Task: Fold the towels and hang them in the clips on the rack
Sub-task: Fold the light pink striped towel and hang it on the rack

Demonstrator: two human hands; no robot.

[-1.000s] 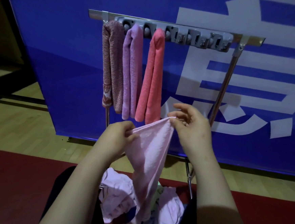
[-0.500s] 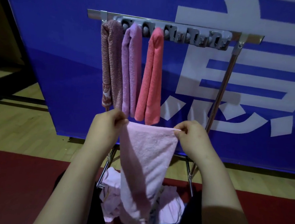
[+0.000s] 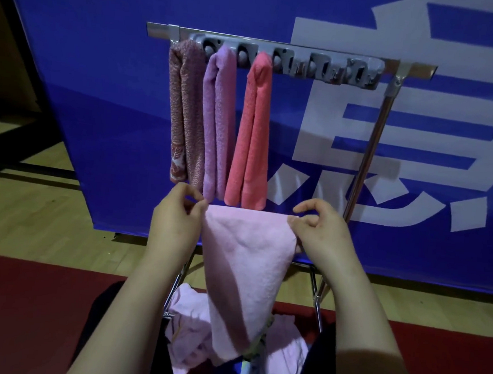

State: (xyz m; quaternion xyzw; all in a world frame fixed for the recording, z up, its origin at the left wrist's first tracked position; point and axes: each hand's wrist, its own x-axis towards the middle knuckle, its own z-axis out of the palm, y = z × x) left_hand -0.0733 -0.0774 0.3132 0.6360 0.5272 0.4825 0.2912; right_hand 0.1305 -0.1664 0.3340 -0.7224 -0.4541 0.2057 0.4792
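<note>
A light pink towel (image 3: 244,272) hangs stretched between my hands, its top edge level and taut just below the hung towels. My left hand (image 3: 177,219) pinches its left top corner and my right hand (image 3: 321,234) pinches its right top corner. Above, the grey clip bar (image 3: 322,67) on the metal rack holds three folded towels at its left end: a mottled rose towel (image 3: 186,114), a lilac towel (image 3: 218,122) and a coral towel (image 3: 254,134). The clips to the right of them hold nothing.
A heap of loose towels (image 3: 190,327), mostly pale pink, lies low in front of me beneath the held towel. The rack's right post (image 3: 368,155) slants down behind my right hand. A blue banner (image 3: 102,57) stands behind the rack; wooden floor (image 3: 30,217) and a red mat (image 3: 23,311) lie below.
My hands have moved apart, spreading the pink towel from a bunched strip into a flat, taut sheet. It has risen slightly toward the hung towels.
</note>
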